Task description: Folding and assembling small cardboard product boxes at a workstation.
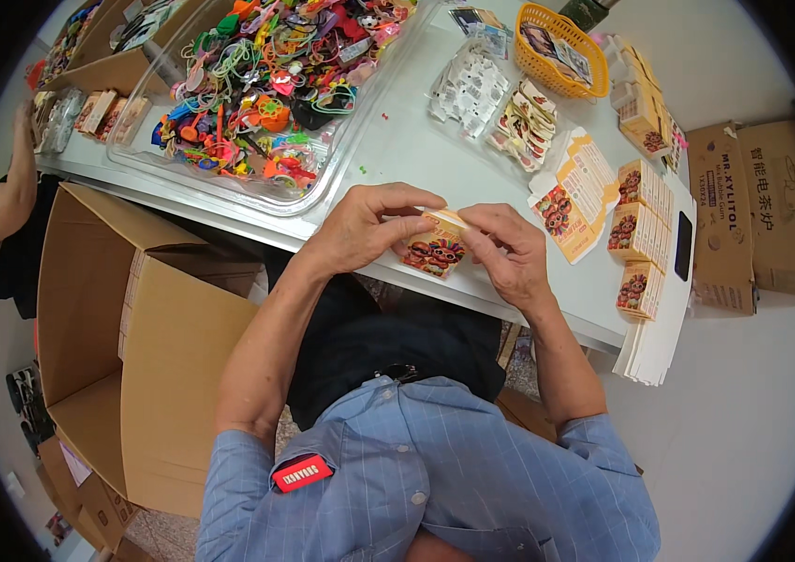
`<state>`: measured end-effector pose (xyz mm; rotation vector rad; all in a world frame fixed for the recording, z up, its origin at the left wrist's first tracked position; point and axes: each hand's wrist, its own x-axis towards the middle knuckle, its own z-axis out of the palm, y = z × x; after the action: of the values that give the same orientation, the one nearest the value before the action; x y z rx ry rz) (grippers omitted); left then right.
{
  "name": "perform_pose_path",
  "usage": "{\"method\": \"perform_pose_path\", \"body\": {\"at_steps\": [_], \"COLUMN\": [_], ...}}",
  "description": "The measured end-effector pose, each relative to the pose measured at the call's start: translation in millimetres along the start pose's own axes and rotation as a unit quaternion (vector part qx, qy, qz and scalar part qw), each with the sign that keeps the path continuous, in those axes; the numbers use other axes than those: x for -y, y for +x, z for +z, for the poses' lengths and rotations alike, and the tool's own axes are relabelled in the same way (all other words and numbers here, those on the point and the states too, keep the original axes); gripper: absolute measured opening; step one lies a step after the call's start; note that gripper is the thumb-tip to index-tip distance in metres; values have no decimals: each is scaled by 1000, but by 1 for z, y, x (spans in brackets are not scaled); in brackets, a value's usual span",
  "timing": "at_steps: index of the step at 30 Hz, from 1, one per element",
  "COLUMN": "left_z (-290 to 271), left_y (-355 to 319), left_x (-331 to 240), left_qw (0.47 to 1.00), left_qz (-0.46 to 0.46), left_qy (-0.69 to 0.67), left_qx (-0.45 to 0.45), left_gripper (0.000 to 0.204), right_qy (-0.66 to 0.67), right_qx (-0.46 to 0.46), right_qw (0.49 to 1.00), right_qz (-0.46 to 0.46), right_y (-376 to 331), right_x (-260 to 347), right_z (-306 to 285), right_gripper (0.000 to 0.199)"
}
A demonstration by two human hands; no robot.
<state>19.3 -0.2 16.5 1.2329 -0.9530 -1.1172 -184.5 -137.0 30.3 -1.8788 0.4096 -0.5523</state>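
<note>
A small orange carton (435, 255) printed with cartoon faces is held upright at the near edge of the white table. My left hand (356, 229) pinches its top left corner between thumb and fingers. On the other side, my right hand (510, 251) grips the top right edge with thumb and fingertips. The pale top flap lies between both hands. Flat unfolded cartons (574, 211) of the same print lie just right of my right hand. Farther right stand rows of similar folded cartons (630, 229).
A clear plastic tub (266, 201) heaped with small colourful toys (271, 89) stands at the left. Bags of white packets (469, 89) and printed packets (525, 126) lie near a yellow basket (561, 88). A phone (683, 245) rests at right. Left are an open cardboard box (173, 375) and another person's arm (19, 183).
</note>
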Motion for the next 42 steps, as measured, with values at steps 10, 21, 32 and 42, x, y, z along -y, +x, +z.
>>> {"method": "perform_pose_path", "body": {"at_steps": [10,21,32,42], "left_z": [5,44,34,34], "left_y": [3,-7,-3,-7], "left_x": [8,17,34,34], "left_qw": [989,996,996,996], "left_qz": [114,27,-11,-10], "left_qy": [91,-31,-35,-28], "left_qx": [-21,-79,-79,-84], "left_gripper": [18,43,39,38], "right_qy": [-47,-172,-609,-611], "right_qx": [-11,-104,-241,-179], "right_qw": [995,979,719,765], "right_qz": [-88,41,230,98], "right_y": [-3,-58,-117,-138], "right_x": [-19,37,17,-16], "right_z": [3,-31,-176,-170], "right_gripper": [39,62,64,43]}}
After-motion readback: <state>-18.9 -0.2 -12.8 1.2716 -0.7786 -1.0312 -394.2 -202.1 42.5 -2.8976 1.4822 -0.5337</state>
